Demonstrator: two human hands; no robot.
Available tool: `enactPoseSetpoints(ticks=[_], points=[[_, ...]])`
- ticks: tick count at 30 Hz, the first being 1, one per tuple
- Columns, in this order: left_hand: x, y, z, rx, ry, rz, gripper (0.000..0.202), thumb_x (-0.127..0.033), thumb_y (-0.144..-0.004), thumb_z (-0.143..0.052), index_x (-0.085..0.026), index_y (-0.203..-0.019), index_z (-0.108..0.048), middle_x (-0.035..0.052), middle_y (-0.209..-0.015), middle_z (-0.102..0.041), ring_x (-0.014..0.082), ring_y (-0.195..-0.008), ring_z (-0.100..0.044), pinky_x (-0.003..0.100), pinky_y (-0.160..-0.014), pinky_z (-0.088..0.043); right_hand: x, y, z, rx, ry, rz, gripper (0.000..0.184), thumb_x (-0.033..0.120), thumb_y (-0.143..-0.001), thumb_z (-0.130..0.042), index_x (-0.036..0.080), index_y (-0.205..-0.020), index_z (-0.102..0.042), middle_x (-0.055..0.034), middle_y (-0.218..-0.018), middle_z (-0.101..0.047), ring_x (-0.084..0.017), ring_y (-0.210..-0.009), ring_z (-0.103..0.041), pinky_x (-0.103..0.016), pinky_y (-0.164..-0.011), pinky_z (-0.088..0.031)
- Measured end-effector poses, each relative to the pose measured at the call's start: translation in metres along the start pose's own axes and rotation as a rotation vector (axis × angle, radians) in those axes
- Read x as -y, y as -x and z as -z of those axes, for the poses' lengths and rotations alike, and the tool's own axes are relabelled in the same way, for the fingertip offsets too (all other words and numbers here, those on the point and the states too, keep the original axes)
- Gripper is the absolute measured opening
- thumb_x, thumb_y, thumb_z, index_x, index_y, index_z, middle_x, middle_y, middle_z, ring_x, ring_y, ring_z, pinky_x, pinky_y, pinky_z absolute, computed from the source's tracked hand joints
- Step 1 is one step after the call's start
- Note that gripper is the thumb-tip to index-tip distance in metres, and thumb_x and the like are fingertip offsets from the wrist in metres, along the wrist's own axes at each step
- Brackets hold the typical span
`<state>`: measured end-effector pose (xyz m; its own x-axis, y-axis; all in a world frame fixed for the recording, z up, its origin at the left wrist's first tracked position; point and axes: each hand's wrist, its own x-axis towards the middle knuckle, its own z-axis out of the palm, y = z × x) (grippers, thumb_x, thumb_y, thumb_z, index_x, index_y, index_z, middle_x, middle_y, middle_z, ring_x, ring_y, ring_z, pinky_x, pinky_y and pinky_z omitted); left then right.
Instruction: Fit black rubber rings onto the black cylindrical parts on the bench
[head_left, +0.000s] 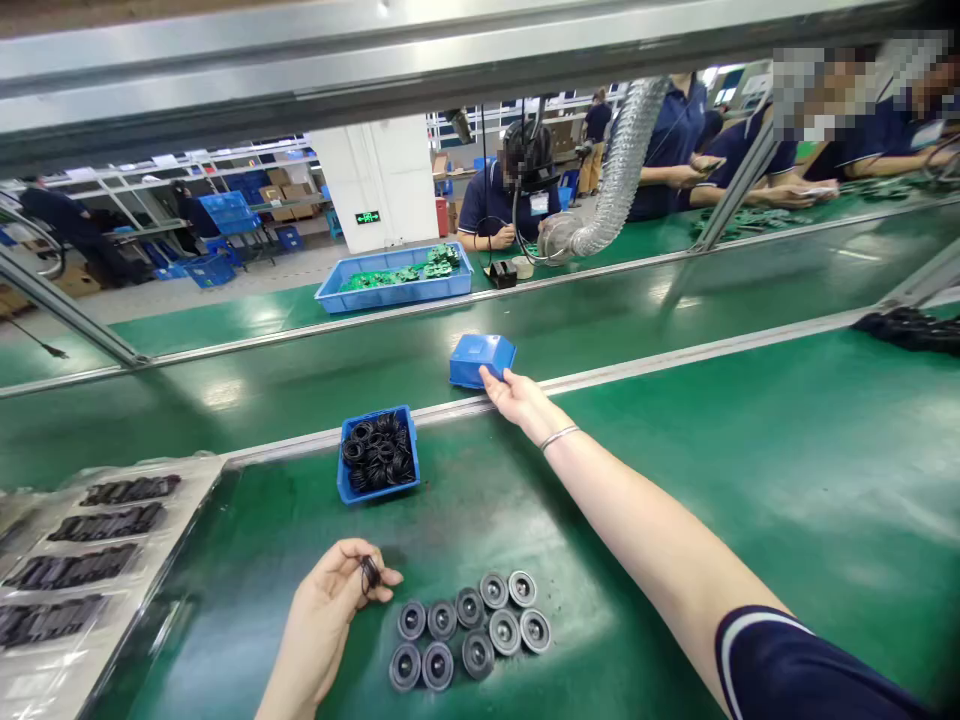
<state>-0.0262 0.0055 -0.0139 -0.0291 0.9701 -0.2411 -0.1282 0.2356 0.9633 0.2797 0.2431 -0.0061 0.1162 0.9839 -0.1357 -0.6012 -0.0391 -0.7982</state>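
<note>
while my left hand [328, 612] pinches a black rubber ring [370, 573], my open right hand [519, 397] touches a blue bin [482, 360]; that ring looks next for the metal bushings [469, 608] just right of the pinch.

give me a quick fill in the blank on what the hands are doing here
The left hand pinches a ____ rubber ring.
The right hand reaches to a small plastic bin coloured ____.
____ round dark parts sit on the green work surface near the left hand.

Missing words: black; blue; ten
</note>
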Motion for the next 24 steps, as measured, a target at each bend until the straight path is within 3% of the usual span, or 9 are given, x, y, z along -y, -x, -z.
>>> enactPoseSetpoints(ticks=[3, 6, 10, 13, 16, 18, 20, 22, 24], points=[[0.007, -0.002, 0.008, 0.039, 0.056, 0.034, 0.039, -0.045, -0.069, -0.086, -0.016, -0.088, -0.067, 0.0051, -0.083, -0.069, 0.0236, -0.080, -0.073, 0.028, -0.066, -0.057, 0.011, 0.012, -0.002, -0.018, 0.167, 0.152, 0.027, 0.038, -0.105, -0.048, 0.014, -0.097, -0.058, -0.0075, -0.096, -0.069, -0.014, -0.081, -0.068, -0.027, -0.069, -0.058], [0.009, -0.004, 0.014, 0.033, 0.057, 0.024, 0.037, -0.043, -0.074, -0.084, -0.015, -0.091, -0.067, 0.0060, -0.084, -0.070, 0.0239, -0.082, -0.074, 0.026, -0.065, -0.057, 0.019, 0.051, 0.011, 0.026, 0.397, 0.320, 0.030, 0.045, -0.105, -0.042, 0.020, -0.096, -0.053, -0.0078, -0.098, -0.072, -0.016, -0.086, -0.070, -0.028, -0.075, -0.059], [0.007, -0.003, 0.014, 0.105, 0.002, 0.000, 0.038, -0.045, -0.076, -0.082, -0.013, -0.092, -0.068, 0.0091, -0.085, -0.072, 0.0232, -0.078, -0.074, 0.025, -0.061, -0.055, 0.009, 0.121, 0.047, 0.142, 0.835, 0.447, 0.029, 0.049, -0.090, -0.067, 0.020, -0.094, -0.063, -0.0055, -0.081, -0.070, -0.020, -0.076, -0.066, -0.037, -0.084, -0.055], [0.004, -0.001, 0.012, 0.145, -0.029, -0.073, 0.037, -0.045, -0.079, -0.079, -0.013, -0.092, -0.067, 0.0095, -0.085, -0.073, 0.0220, -0.075, -0.074, 0.026, -0.061, -0.056, -0.004, 0.158, 0.069, 0.267, 1.087, 0.485, 0.030, 0.050, -0.086, -0.070, 0.020, -0.090, -0.069, -0.0095, -0.087, -0.068, -0.026, -0.084, -0.064, -0.044, -0.090, -0.051], [0.005, 0.001, 0.011, 0.138, -0.033, -0.112, 0.034, -0.043, -0.079, -0.079, -0.013, -0.088, -0.066, 0.0074, -0.082, -0.072, 0.0212, -0.075, -0.074, 0.025, -0.062, -0.056, -0.012, 0.178, 0.078, 0.396, 1.257, 0.516, 0.034, 0.048, -0.085, -0.072, 0.020, -0.103, -0.070, -0.0125, -0.096, -0.066, -0.030, -0.093, -0.062, -0.048, -0.094, -0.047], [0.007, 0.001, 0.011, 0.133, -0.043, -0.139, 0.031, -0.041, -0.079, -0.079, -0.014, -0.085, -0.065, 0.0060, -0.080, -0.072, 0.0206, -0.074, -0.074, 0.025, -0.062, -0.056, -0.013, 0.187, 0.076, 0.424, 1.457, 0.633, 0.040, 0.045, -0.089, -0.068, 0.017, -0.118, -0.066, -0.0133, -0.095, -0.065, -0.031, -0.093, -0.061, -0.048, -0.090, -0.048], [0.009, 0.001, 0.010, 0.128, -0.061, -0.174, 0.030, -0.040, -0.080, -0.077, -0.014, -0.085, -0.064, 0.0053, -0.078, -0.071, 0.0203, -0.073, -0.074, 0.025, -0.062, -0.056, -0.012, 0.198, 0.067, 0.354, 1.623, 0.805, 0.037, 0.039, -0.096, -0.059, 0.015, -0.124, -0.061, -0.0124, -0.091, -0.063, -0.029, -0.087, -0.061, -0.045, -0.083, -0.050], [0.009, 0.002, 0.008, 0.118, -0.085, -0.212, 0.028, -0.039, -0.082, -0.075, -0.014, -0.087, -0.064, 0.0061, -0.081, -0.072, 0.0210, -0.075, -0.075, 0.026, -0.062, -0.056, -0.010, 0.213, 0.052, 0.297, 1.593, 0.890, 0.026, 0.032, -0.100, -0.053, 0.015, -0.119, -0.060, -0.0108, -0.089, -0.062, -0.025, -0.083, -0.060, -0.040, -0.080, -0.051], [0.007, 0.005, 0.004, 0.110, -0.120, -0.251, 0.026, -0.038, -0.085, -0.071, -0.014, -0.090, -0.064, 0.0079, -0.086, -0.074, 0.0223, -0.081, -0.076, 0.026, -0.064, -0.057, -0.011, 0.227, 0.030, 0.426, 1.438, 0.826, 0.014, 0.027, -0.101, -0.053, 0.019, -0.108, -0.062, -0.0098, -0.096, -0.062, -0.021, -0.086, -0.061, -0.035, -0.081, -0.051]])
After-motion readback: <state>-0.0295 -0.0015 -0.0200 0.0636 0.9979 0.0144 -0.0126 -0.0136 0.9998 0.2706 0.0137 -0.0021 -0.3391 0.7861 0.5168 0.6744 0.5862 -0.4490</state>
